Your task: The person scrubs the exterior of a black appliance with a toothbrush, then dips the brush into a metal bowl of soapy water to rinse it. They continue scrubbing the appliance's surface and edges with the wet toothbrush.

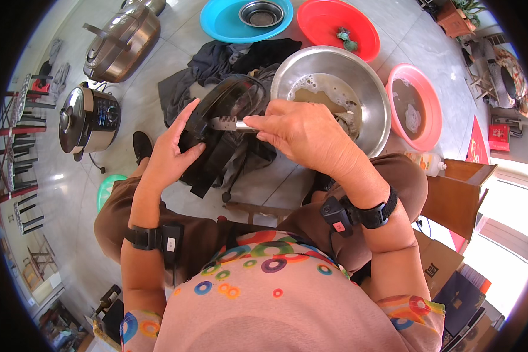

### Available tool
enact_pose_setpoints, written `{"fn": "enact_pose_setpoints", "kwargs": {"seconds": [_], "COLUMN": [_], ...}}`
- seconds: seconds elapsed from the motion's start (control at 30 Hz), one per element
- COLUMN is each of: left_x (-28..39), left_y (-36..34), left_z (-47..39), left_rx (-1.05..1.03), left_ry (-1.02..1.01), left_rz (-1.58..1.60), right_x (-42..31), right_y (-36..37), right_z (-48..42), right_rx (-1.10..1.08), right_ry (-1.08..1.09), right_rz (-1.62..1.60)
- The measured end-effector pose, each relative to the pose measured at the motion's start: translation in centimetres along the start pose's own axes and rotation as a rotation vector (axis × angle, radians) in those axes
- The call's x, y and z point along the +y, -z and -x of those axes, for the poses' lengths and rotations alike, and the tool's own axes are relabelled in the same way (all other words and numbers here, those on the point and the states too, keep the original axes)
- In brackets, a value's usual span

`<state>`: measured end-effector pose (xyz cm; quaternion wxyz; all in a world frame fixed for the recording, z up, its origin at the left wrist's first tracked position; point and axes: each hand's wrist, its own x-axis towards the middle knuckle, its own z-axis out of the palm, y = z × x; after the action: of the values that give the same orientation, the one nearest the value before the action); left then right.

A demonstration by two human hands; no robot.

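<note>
A black round appliance part [202, 112] with a dark see-through side is tilted up between my knees. My left hand [169, 152] holds it from its left side, thumb low and fingers along the rim. In my right hand [306, 132] is a small metal hand tool [231, 123] with a toothed blade, pinched by its handle. The blade's end meets the appliance part near its middle. Beyond and under it lies a heap of dark cloth [235, 59]. A steel basin [376, 110] of murky, foamy water stands just past my right hand.
A blue basin [215, 20] holding a steel bowl [261, 14] and a red basin [317, 17] stand ahead. The pink basin [433, 116] holds water and pale cloth. At left are an electric pressure cooker [90, 121] and a large metal cooker [123, 44]. A wooden box [451, 200] stands right.
</note>
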<state>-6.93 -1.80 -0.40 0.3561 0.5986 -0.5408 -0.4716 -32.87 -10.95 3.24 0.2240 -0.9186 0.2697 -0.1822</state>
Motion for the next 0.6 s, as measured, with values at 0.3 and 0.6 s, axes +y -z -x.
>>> {"fn": "enact_pose_setpoints", "kwargs": {"seconds": [0.3,0.6], "left_x": [0.2,0.5], "left_y": [-0.2,-0.3], "left_z": [0.0,0.0], "left_rx": [-0.017,0.0], "left_ry": [0.006,-0.021], "left_rz": [0.009,-0.036], "right_x": [0.7,0.5], "right_y": [1.5,2.1], "right_z": [-1.1,-2.6], "right_rx": [-0.083,-0.175], "right_ry": [0.049,0.081], "right_rz": [0.059,0.129]}}
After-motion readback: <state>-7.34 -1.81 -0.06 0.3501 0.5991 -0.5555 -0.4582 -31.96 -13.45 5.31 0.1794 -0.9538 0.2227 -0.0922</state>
